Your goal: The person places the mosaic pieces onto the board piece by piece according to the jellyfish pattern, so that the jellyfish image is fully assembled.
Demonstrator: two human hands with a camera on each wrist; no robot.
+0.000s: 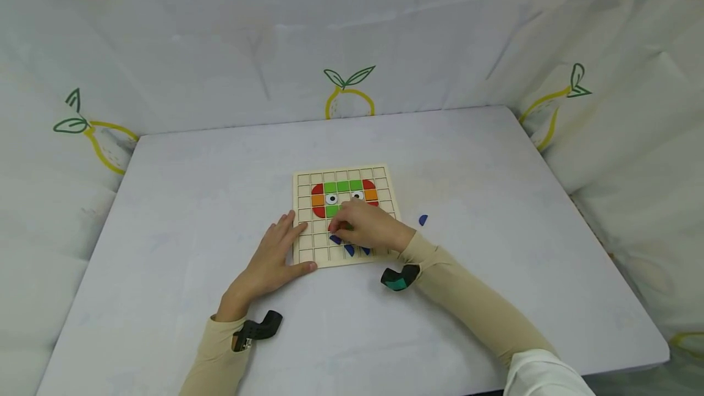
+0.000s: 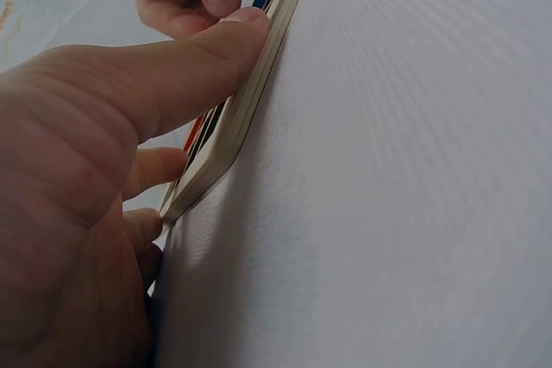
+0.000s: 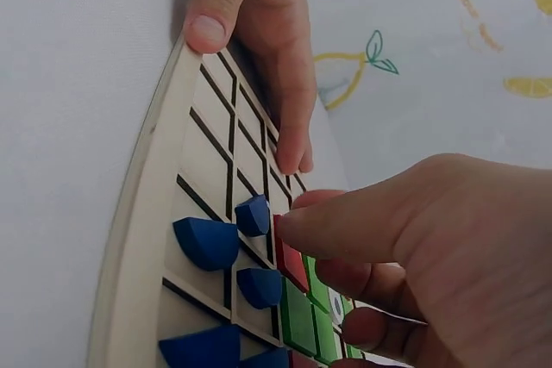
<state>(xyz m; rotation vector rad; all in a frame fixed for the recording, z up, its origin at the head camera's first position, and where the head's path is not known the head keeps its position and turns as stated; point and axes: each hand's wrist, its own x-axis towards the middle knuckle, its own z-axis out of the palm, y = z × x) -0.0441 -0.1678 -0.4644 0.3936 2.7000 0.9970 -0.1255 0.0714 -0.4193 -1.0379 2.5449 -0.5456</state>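
A square wooden grid board (image 1: 305, 255) lies on the table. Set in its cells are green square tiles (image 1: 343, 186), orange tiles (image 1: 318, 200), red rounded-corner tiles (image 1: 318, 189) and white eye tiles (image 1: 331, 199). My left hand (image 1: 269, 261) rests along the board's left edge, thumb at the near corner and fingers spread on the grid. Over the board's middle, my right hand (image 1: 365, 225) pinches a red tile (image 3: 291, 260) at a cell, thumb and index fingertip close on it. Part of the pattern is hidden beneath this hand.
Several loose blue pieces (image 3: 207, 243) lie on the near part of the board. Another blue piece (image 1: 423, 220) sits on the white table (image 1: 495, 200) to the board's right. Lemon-printed cloth (image 1: 220, 47) stands around the back and sides.
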